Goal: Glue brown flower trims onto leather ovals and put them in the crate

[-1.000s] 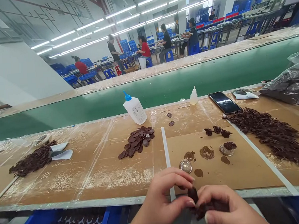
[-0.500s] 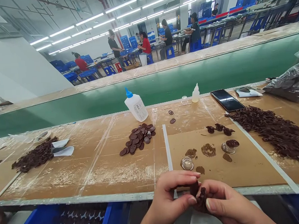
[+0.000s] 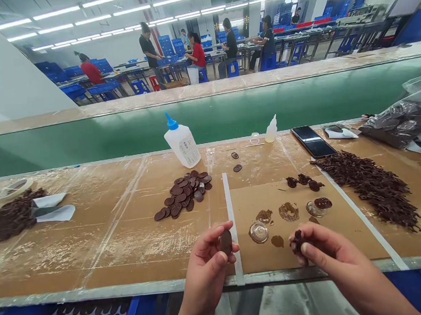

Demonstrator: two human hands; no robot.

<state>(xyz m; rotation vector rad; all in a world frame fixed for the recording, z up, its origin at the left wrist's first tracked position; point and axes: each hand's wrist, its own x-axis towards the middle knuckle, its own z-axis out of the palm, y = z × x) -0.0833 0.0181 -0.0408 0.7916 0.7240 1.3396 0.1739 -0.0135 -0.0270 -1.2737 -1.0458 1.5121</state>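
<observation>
My left hand (image 3: 209,261) is clamping a brown oval disc (image 3: 226,242) between its fingertips; my right hand (image 3: 319,246) is pinching a dark ruffled piece (image 3: 298,241). Loose discs (image 3: 186,192) are lying heaped beyond the left fingers.

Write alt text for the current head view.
A person's left-hand grip holds a dark oval disc; the right-hand grip, apart from it, holds an irregular dark piece. On the brown table are a pile of similar discs, a blue-capped bottle and heaps of dark strips.
</observation>
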